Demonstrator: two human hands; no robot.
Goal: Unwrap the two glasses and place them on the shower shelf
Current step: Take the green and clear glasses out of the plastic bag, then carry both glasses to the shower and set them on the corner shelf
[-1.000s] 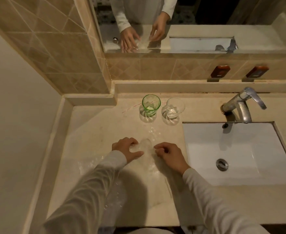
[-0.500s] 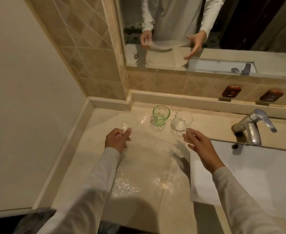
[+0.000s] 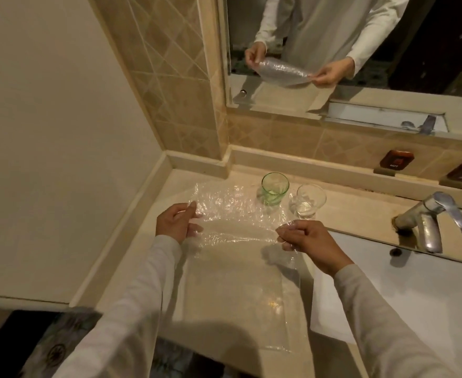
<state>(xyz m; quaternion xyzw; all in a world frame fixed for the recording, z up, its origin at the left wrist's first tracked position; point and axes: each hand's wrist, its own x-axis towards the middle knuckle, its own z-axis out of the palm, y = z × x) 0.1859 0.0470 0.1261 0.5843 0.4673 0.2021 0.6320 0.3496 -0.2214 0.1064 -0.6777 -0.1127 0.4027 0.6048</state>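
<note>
A green glass (image 3: 275,188) and a clear glass (image 3: 309,200) stand upright and unwrapped at the back of the beige counter (image 3: 164,199), side by side. A clear sheet of bubble wrap (image 3: 232,214) is stretched between my hands just in front of them. My left hand (image 3: 176,222) pinches its left edge. The sheet's right edge is pinched by my right hand (image 3: 307,241), close to the clear glass. More clear wrap (image 3: 240,296) lies flat on the counter below my hands.
A white sink basin (image 3: 415,290) with a chrome tap (image 3: 431,219) lies to the right. A mirror (image 3: 388,36) above the counter shows my hands and the sheet. Tiled wall (image 3: 167,85) and a plain wall close the left side. Two brown tags (image 3: 395,160) hang on the backsplash.
My hands lifted from the counter and spread apart. The right hand, open half a second ago, has taken the sheet's right edge, and the bubble wrap is now stretched out.
</note>
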